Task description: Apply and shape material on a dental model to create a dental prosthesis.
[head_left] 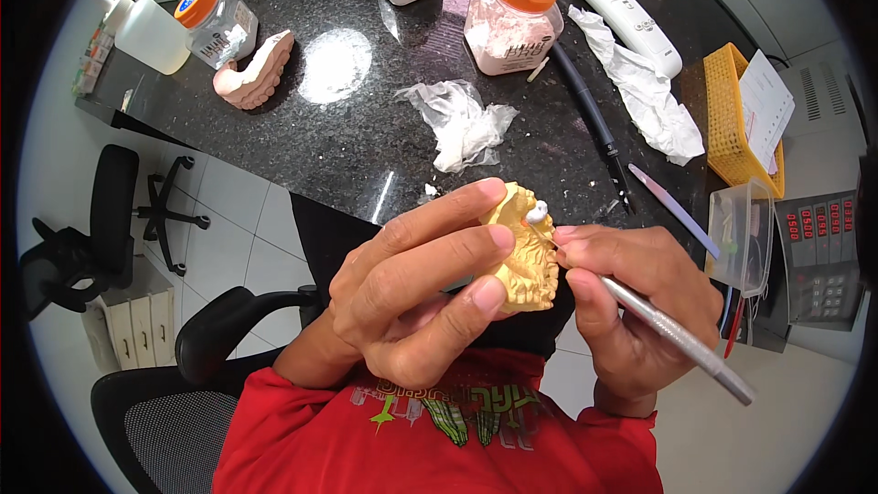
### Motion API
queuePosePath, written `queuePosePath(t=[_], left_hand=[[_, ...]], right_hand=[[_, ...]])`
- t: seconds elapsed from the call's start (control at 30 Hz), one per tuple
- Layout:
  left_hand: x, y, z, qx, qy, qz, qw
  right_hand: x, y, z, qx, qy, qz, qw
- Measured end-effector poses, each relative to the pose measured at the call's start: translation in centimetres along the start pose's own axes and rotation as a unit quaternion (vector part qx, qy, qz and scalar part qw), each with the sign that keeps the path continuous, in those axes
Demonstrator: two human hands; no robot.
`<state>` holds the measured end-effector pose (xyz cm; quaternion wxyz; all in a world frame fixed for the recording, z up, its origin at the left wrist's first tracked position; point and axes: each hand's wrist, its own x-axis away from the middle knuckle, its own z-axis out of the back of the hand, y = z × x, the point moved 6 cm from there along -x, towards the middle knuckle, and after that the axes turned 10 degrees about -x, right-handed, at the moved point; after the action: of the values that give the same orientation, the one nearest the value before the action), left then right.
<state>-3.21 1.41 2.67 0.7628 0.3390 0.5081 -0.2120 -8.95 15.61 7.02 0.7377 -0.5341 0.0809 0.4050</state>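
Observation:
My left hand (412, 293) is closed round a yellow dental cast (526, 256), its fingertips on the left side of the cast, which I hold above my lap at the counter's front edge. A white tooth piece (537, 211) sits near the top of the cast. In my right hand (640, 302) is a slim knurled silver instrument (654, 318), gripped like a pen. Its thin tip reaches the cast's right side just below the white piece; whether it touches is unclear.
The black counter (329, 146) holds a pink cast (256, 73), powder jars (508, 32), crumpled tissue (453, 123), a squeeze bottle (155, 37), a white remote (631, 23), dark and lilac tools (668, 206). Right: yellow basket (722, 110), plastic box (736, 256), digital-display unit (823, 302). Chairs (119, 220) stand left.

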Motion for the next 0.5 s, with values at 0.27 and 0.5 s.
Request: queuePosePath(t=[0.27, 0.5], left_hand=[[0.1, -0.2, 0.1, 0.017, -0.012, -0.006, 1.000], [-0.1, -0.1, 0.1, -0.013, -0.003, -0.009, 1.000]], right_hand=[[-0.1, 0.2, 0.0, -0.013, 0.020, -0.054, 0.998], [0.2, -1.0, -0.9, 0.069, -0.009, 0.050, 0.996]])
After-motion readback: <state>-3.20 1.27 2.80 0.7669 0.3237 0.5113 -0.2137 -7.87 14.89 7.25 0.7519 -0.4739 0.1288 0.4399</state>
